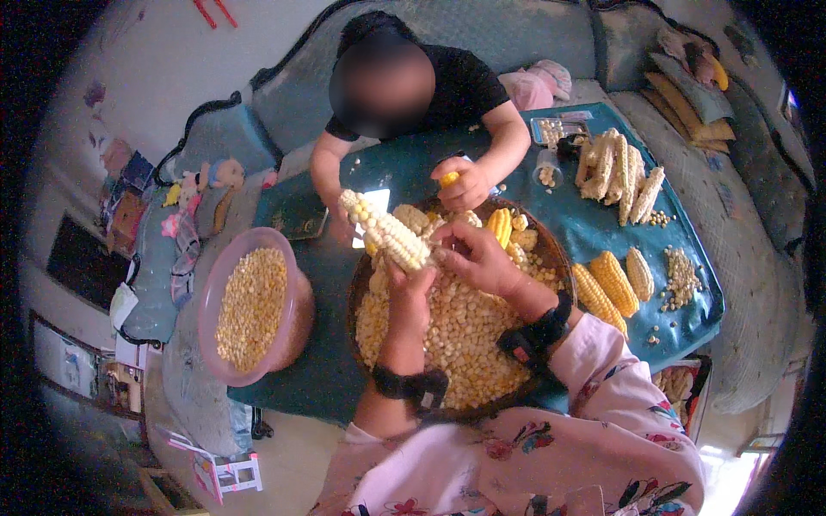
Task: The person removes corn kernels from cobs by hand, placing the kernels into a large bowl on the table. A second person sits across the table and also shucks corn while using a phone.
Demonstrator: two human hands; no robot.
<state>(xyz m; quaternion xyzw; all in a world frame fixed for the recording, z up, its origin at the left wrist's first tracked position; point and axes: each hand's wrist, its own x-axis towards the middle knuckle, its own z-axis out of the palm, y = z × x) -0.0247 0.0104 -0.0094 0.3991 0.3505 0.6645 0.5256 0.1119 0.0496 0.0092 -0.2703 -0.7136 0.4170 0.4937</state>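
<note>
My left hand is closed around a pale corn cob, which tilts up toward the far left. Some kernels still sit on the cob in rows. Close to the cob's near end is my right hand, its thumb and fingers pinched together; whatever lies between them is too small to make out. Both hands are above a round basket full of loose kernels. At the basket's far side lie several cobs, one of them a yellow cob.
Across the table, a person in black holds a yellow piece. A pink bowl of kernels stands left. On the right are yellow cobs, a kernel pile, stacked bare cobs and a tipped clear cup. Sofas surround the table.
</note>
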